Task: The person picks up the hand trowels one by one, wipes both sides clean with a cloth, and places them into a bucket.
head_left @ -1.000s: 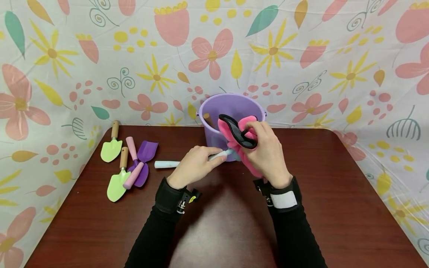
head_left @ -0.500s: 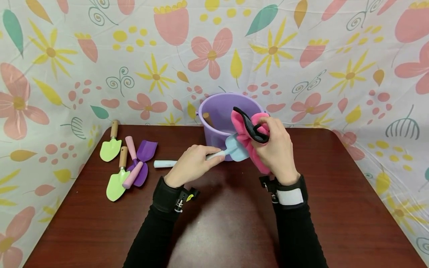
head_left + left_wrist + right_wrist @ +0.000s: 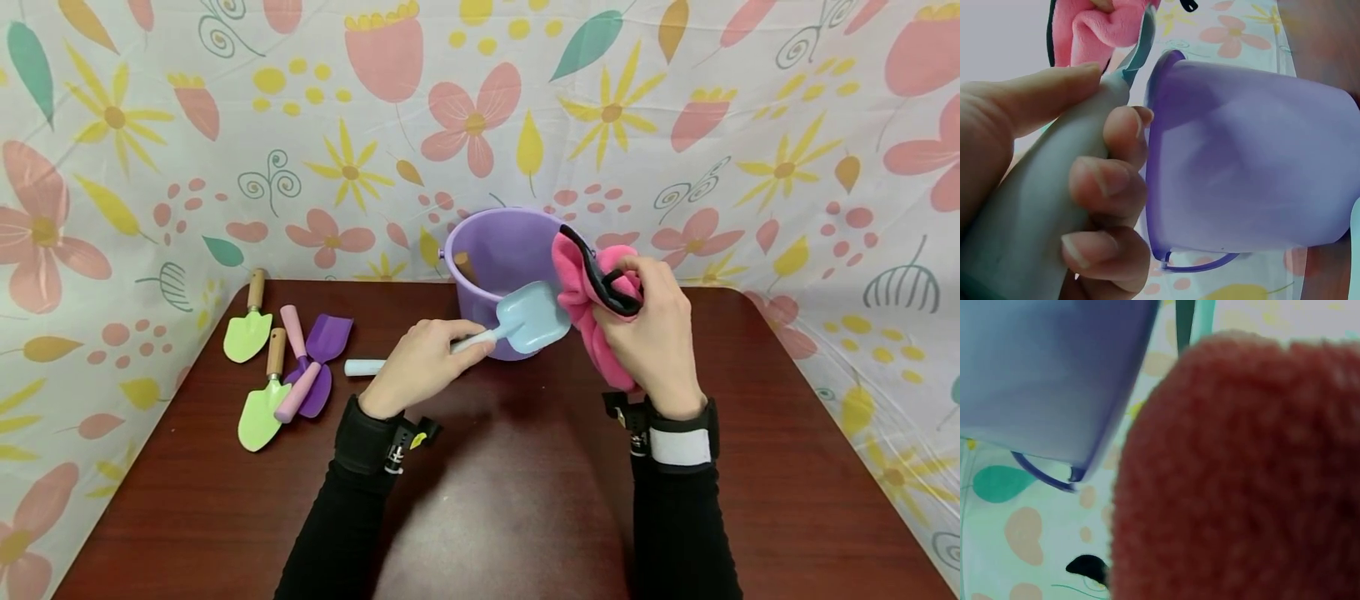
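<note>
Head cam: L hand (image 3: 417, 364) fingers curled round blue shovel (image 3: 480, 335) beside purple bucket (image 3: 504, 250), R hand (image 3: 654, 333) pinching pink cloth (image 3: 592, 302).

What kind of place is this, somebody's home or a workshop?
Most likely a staged tabletop set, not a lived-in room: a dark wooden table walled in by a flowered cloth backdrop, holding only a purple bucket and toy garden shovels.

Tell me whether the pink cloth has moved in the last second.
Yes. The cloth in the right hand moved rightward, from before the bucket to its right rim.
</note>
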A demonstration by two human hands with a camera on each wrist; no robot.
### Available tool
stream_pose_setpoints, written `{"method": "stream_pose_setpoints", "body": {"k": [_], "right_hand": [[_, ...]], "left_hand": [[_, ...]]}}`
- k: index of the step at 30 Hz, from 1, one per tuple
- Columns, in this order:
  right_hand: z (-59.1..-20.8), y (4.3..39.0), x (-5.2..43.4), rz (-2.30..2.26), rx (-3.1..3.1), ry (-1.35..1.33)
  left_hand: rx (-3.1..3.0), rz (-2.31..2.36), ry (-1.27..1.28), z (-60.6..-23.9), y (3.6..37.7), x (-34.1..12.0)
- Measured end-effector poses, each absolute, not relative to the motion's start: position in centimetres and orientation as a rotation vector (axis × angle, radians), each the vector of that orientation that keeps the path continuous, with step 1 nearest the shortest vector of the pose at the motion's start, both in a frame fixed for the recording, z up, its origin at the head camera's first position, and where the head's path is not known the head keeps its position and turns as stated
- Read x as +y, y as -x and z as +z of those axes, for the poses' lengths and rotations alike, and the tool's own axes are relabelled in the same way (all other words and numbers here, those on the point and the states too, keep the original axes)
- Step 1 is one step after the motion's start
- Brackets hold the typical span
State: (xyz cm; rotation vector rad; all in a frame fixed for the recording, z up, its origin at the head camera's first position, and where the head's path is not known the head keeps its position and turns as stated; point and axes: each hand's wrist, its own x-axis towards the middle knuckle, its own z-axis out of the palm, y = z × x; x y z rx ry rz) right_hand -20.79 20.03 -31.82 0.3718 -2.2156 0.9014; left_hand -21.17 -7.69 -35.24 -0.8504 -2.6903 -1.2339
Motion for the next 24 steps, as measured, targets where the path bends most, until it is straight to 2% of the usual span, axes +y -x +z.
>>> {"method": "stream_pose_setpoints", "body": {"k": [14, 24], "right_hand": [[-32.2, 20.4, 17.4, 0.865, -2.284, -0.786], [-32.7, 20.7, 16.8, 0.846, -2.38, -0.766]], "left_hand": [[-2.632, -1.294, 0.713, -34.9, 21.2, -7.7], [-2.607, -1.253, 0.69, -35.0, 21.2, -7.5]]}}
